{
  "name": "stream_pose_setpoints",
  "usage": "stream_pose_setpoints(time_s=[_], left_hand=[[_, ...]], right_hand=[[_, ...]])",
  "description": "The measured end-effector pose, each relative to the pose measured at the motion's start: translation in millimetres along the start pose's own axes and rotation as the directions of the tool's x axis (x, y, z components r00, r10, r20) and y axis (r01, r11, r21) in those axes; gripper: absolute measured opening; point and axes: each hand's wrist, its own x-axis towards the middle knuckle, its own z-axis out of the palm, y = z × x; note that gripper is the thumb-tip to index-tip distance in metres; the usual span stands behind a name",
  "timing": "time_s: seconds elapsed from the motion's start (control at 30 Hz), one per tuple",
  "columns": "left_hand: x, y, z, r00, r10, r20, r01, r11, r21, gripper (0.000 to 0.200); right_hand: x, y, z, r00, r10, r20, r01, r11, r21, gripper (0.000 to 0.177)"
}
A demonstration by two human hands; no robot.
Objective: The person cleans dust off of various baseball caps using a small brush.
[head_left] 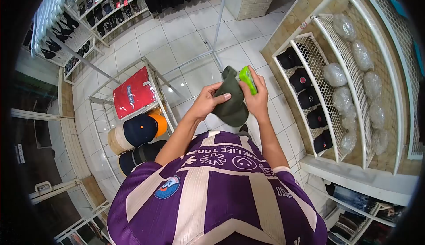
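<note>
A dark olive-green cap (pixel 231 103) hangs in front of my chest, with its rounded part toward me. My left hand (pixel 207 102) grips its left side, the thumb lying on the fabric. In my right hand (pixel 256 95) is a bright green handheld device (pixel 248 80), held upright close to the cap's right edge. The fingers of that hand wrap round the device, and its far side is hidden.
On the left, a metal rack (pixel 94 99) carries a red packaged garment (pixel 134 93) and several caps (pixel 141 129). Wall shelves (pixel 330 112) on the right hold dark caps and plastic-wrapped items. A metal pole (pixel 221 17) stands ahead.
</note>
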Motion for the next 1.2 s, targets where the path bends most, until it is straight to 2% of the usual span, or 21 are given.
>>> stream_pose_setpoints(time_s=[0.13, 0.2, 0.23, 0.27, 0.33, 0.37, 0.4, 0.47, 0.53, 0.6, 0.63, 0.67, 0.73, 0.8, 0.87, 0.93, 0.97, 1.0, 1.07, 1.13, 1.2], left_hand=[[-9, 11, -10, 0.989, 0.003, -0.147, -0.005, 1.0, -0.017, 0.046], [-15, 13, -18, 0.984, 0.12, -0.131, -0.135, 0.984, -0.114, 0.046], [-17, 13, -24, 0.989, 0.099, -0.106, -0.114, 0.983, -0.144, 0.048], [-18, 10, -25, 0.988, 0.106, -0.113, -0.122, 0.982, -0.143, 0.048], [-19, 8, -25, 0.977, 0.21, -0.048, -0.215, 0.967, -0.134, 0.053], [-21, 9, -27, 0.983, 0.184, 0.0, -0.182, 0.973, -0.143, 0.056], [-25, 14, -24, 0.982, 0.189, -0.001, -0.187, 0.973, -0.138, 0.056], [-33, 26, -18, 0.994, 0.025, -0.109, -0.038, 0.992, -0.122, 0.055], [-31, 23, -9, 0.982, 0.08, -0.173, -0.085, 0.996, -0.022, 0.048], [-29, 22, -3, 0.963, 0.15, -0.226, -0.146, 0.989, 0.035, 0.044], [-30, 22, -2, 0.958, 0.163, -0.234, -0.168, 0.986, -0.001, 0.038], [-29, 25, -2, 0.956, 0.173, -0.237, -0.178, 0.984, 0.001, 0.038], [-33, 26, -3, 0.975, 0.133, -0.18, -0.12, 0.989, 0.083, 0.036], [-35, 18, -3, 0.981, 0.16, -0.111, -0.141, 0.977, 0.162, 0.035], [-36, 17, -2, 0.983, 0.182, -0.031, -0.17, 0.957, 0.237, 0.034], [-40, 25, 0, 0.999, -0.028, -0.017, 0.029, 0.993, 0.111, 0.031], [-43, 28, 1, 0.998, -0.042, -0.039, 0.047, 0.989, 0.143, 0.031], [-45, 29, 2, 0.998, -0.038, -0.044, 0.044, 0.989, 0.144, 0.031], [-48, 29, 3, 0.985, 0.03, -0.171, 0.013, 0.969, 0.245, 0.031], [-48, 24, -4, 0.976, 0.199, -0.084, -0.151, 0.906, 0.395, 0.033], [-54, 25, -6, 0.983, 0.177, -0.042, -0.141, 0.886, 0.441, 0.034]], right_hand=[[4, 23, -12, 0.998, -0.04, -0.038, 0.038, 0.997, -0.069, 0.053], [-9, 24, -18, 0.972, 0.234, 0.027, -0.232, 0.938, 0.256, 0.047], [-15, 37, -18, 0.938, 0.332, 0.1, -0.345, 0.872, 0.347, 0.047], [-18, 42, -16, 0.94, 0.325, 0.108, -0.342, 0.873, 0.347, 0.047], [-21, 38, -16, 0.796, 0.503, 0.338, -0.556, 0.387, 0.735, 0.049], [-22, 37, -12, 0.835, 0.484, 0.262, -0.506, 0.489, 0.711, 0.053], [-19, 30, -11, 0.838, 0.478, 0.264, -0.503, 0.488, 0.713, 0.053], [-18, 17, -11, 0.969, 0.229, 0.092, -0.246, 0.866, 0.435, 0.054], [-19, 9, -12, 0.971, 0.224, 0.081, -0.236, 0.868, 0.436, 0.056], [-19, -6, -13, 0.996, 0.081, 0.046, -0.076, 0.993, -0.094, 0.058], [-19, -13, -13, 0.965, -0.261, -0.011, 0.22, 0.837, -0.502, 0.06], [-18, -24, -12, 0.963, -0.271, -0.009, 0.23, 0.835, -0.499, 0.06], [-23, -49, -9, 0.997, -0.077, -0.013, 0.077, 0.996, 0.034, 0.063], [-19, -63, -2, 0.929, -0.341, 0.14, 0.349, 0.937, -0.032, 0.066], [-7, -58, 6, 0.889, -0.42, 0.184, 0.446, 0.885, -0.133, 0.065], [14, -30, 13, 0.964, -0.261, 0.055, 0.266, 0.942, -0.203, 0.065], [21, -19, 13, 0.982, -0.188, 0.014, 0.187, 0.96, -0.208, 0.065], [18, -25, 12, 0.981, -0.192, 0.017, 0.191, 0.96, -0.205, 0.065], [8, -50, 4, 0.97, -0.208, 0.126, 0.205, 0.978, 0.039, 0.065], [-2, -67, 9, 0.858, -0.389, 0.335, 0.405, 0.914, 0.025, 0.068], [3, -50, 21, 0.908, -0.305, 0.288, 0.322, 0.947, -0.011, 0.065]])
